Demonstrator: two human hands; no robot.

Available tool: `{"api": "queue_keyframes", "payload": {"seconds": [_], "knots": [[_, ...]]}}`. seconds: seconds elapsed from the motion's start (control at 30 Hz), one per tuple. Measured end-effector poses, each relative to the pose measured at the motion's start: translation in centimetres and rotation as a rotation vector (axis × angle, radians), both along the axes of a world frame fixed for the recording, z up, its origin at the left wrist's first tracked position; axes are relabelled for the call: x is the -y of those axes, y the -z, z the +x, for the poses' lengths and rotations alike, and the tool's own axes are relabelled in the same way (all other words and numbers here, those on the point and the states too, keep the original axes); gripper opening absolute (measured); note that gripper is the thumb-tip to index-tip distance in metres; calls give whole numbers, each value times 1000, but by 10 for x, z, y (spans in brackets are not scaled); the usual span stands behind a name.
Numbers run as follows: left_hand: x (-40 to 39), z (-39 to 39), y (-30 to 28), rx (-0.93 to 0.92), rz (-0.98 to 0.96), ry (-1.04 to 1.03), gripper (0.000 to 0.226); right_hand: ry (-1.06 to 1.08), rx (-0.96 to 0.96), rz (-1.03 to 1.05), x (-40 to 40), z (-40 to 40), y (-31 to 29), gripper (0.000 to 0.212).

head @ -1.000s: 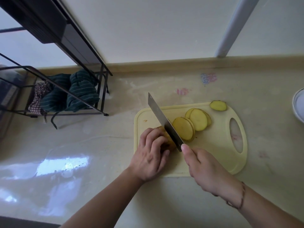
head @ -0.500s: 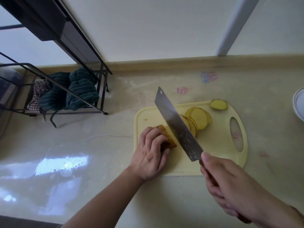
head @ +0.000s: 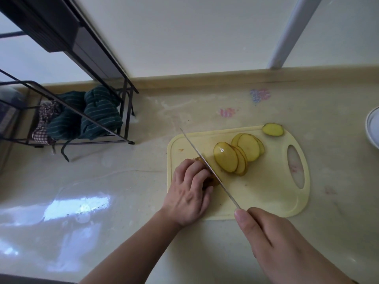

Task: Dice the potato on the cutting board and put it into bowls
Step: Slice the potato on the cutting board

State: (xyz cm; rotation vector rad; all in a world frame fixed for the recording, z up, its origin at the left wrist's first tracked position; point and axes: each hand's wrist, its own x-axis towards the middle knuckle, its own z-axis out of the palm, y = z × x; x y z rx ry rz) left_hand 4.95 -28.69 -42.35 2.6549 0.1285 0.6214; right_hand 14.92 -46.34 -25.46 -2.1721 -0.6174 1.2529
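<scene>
A pale yellow cutting board [head: 266, 193] lies on the counter. My left hand [head: 189, 191] presses down on the uncut piece of potato [head: 213, 181], which is mostly hidden under my fingers. My right hand [head: 272, 240] grips the handle of a cleaver [head: 205, 162]; its blade stands edge-down right against my left fingers, on the potato. Several round potato slices [head: 235, 154] lean in a row to the right of the blade. An end piece [head: 272, 129] lies at the board's far edge.
A white bowl [head: 372, 128] shows partly at the right edge of the counter. A black wire rack [head: 86, 119] holding green striped cloths [head: 98, 115] stands at the back left. The wall runs behind the board.
The cleaver was lifted and tilted flat half a second ago; now it is upright again and down against the potato by my left fingers. One more slice leans on the row.
</scene>
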Motion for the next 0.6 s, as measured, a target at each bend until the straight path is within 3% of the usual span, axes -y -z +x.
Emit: {"api": "queue_keyframes", "payload": {"seconds": [0.13, 0.47, 0.6], "knots": [[-1, 1, -2, 0, 0, -1, 40, 12, 26, 20, -4, -6, 0, 53], [-1, 2, -3, -10, 2, 2, 42, 65, 88, 27, -3, -8, 3, 72], [-1, 1, -2, -18, -3, 7, 42, 67, 44, -5, -3, -5, 2, 65]]}}
